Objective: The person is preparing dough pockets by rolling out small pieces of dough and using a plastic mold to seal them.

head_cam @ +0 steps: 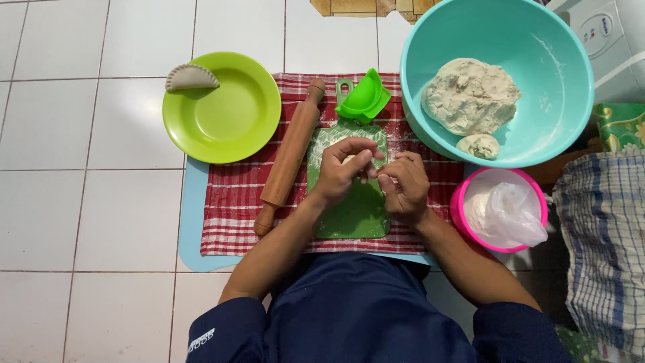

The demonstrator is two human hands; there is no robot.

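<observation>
My left hand (344,168) and my right hand (405,183) meet over a green cutting board (356,215) on a red checked cloth (232,195). Both hands pinch a small pale piece of dough (349,159), mostly hidden by the fingers. A wooden rolling pin (291,156) lies diagonally just left of the board. A green folding dumpling mould (363,98) rests at the board's far end.
A lime plate (232,121) at the left holds one shaped dumpling (191,77) on its rim. A turquoise bowl (537,40) at the right contains a dough mass (470,94) and a small lump (478,145). A pink tub (460,208) holds a plastic bag. Checked fabric lies far right.
</observation>
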